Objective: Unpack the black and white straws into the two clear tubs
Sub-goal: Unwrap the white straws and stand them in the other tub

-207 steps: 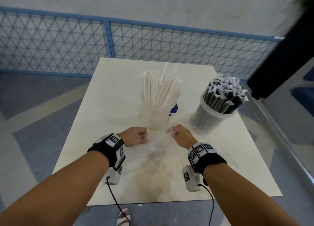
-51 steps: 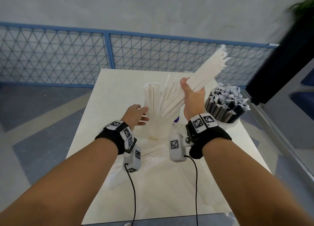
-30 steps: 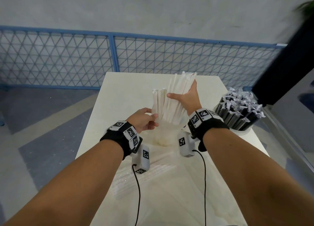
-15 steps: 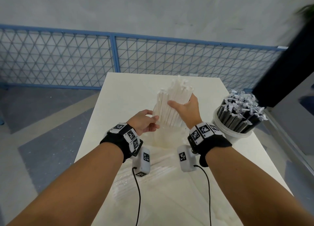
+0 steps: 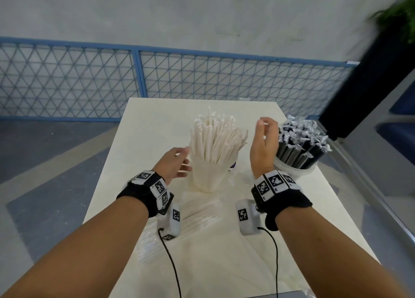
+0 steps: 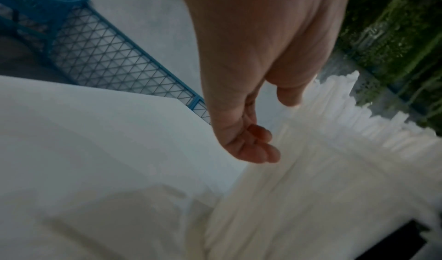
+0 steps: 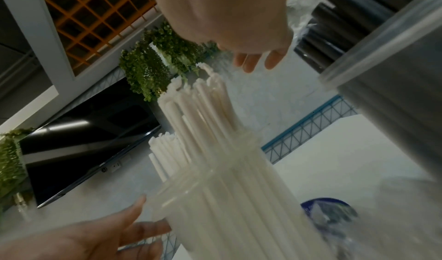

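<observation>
A clear tub (image 5: 207,178) in the middle of the table is packed with upright white straws (image 5: 214,140) (image 7: 203,124). To its right a second clear tub (image 5: 289,171) holds wrapped black straws (image 5: 301,143). My left hand (image 5: 177,166) (image 6: 248,147) hovers open just left of the white tub, fingers loosely curled, holding nothing. My right hand (image 5: 263,140) (image 7: 253,60) is raised open between the two tubs, empty, just right of the white straw tops. A clear plastic pack with more white straws (image 5: 197,214) lies on the table in front of the tub, under my wrists.
The cream table (image 5: 157,122) stands against a blue mesh fence (image 5: 139,77). A small blue-lidded object (image 7: 327,213) sits between the tubs. A dark pillar (image 5: 368,77) and a grey ledge (image 5: 381,163) border the right side.
My right hand carried a bundle of white straws to the tub, stood it in, and has now let go and drawn off to the right. My left hand has eased off the tub.
</observation>
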`<state>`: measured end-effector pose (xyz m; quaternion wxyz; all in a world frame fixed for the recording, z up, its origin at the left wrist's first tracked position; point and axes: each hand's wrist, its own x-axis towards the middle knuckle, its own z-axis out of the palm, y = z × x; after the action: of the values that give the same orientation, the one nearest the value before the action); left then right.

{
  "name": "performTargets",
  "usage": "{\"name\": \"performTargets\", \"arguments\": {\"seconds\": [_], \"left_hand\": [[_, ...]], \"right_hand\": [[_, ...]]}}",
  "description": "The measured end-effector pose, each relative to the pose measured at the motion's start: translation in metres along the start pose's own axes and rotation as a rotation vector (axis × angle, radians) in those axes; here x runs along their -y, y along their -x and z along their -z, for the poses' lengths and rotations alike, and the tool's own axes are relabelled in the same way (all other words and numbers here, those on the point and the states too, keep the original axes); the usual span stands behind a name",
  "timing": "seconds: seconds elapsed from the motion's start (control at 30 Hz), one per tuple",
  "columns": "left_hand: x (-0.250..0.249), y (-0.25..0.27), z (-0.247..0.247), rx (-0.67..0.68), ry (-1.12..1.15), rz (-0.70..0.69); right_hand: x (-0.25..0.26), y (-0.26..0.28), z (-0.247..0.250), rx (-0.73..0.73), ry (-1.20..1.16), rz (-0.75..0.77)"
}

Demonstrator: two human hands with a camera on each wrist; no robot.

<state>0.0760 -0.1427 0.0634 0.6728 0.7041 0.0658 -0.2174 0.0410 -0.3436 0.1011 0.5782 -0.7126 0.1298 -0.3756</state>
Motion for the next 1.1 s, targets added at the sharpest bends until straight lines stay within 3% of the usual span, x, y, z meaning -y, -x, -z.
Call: {"name": "performTargets", "arguments": {"seconds": [0.1, 0.2, 0.27, 0.37, 0.43, 0.5, 0.57, 0.63, 0.77, 0.83, 1.1], "left_hand": [[0.017, 0.003, 0.005, -0.024, -0.309, 0.049], [0.037, 0.010, 0.007, 0.188, -0.845, 0.096], [0.048, 0.017, 0.003, 0.289, -1.056, 0.086], [0.062, 0.027, -0.006, 0.295, -1.069, -0.004], [0.065, 0.033, -0.011, 0.267, -0.999, -0.037], [0.065, 0.036, -0.010, 0.274, -0.976, -0.071], [0.065, 0.037, -0.006, 0.307, -0.997, -0.139], [0.062, 0.039, -0.001, 0.336, -0.942, -0.182], [0.045, 0.051, 0.004, 0.478, -0.866, -0.171], [0.036, 0.056, 0.005, 0.485, -0.797, -0.179], [0.015, 0.067, -0.012, 0.356, -0.476, -0.309]], "right_hand": [[-0.011, 0.009, 0.013, -0.047, 0.031, -0.098], [-0.024, 0.021, 0.026, 0.100, 0.076, -0.233], [-0.034, 0.028, 0.031, 0.256, 0.225, -0.362], [-0.055, 0.041, 0.037, 0.465, 0.422, -0.622], [-0.065, 0.047, 0.041, 0.634, 0.499, -0.685], [-0.069, 0.053, 0.045, 0.864, 0.663, -0.605], [-0.066, 0.059, 0.049, 0.986, 0.729, -0.569], [-0.059, 0.064, 0.051, 1.027, 0.675, -0.515], [-0.039, 0.069, 0.053, 1.105, 0.530, -0.175], [-0.028, 0.071, 0.051, 1.194, 0.531, -0.099], [0.005, 0.056, 0.040, 1.387, 0.996, 0.045]]}}
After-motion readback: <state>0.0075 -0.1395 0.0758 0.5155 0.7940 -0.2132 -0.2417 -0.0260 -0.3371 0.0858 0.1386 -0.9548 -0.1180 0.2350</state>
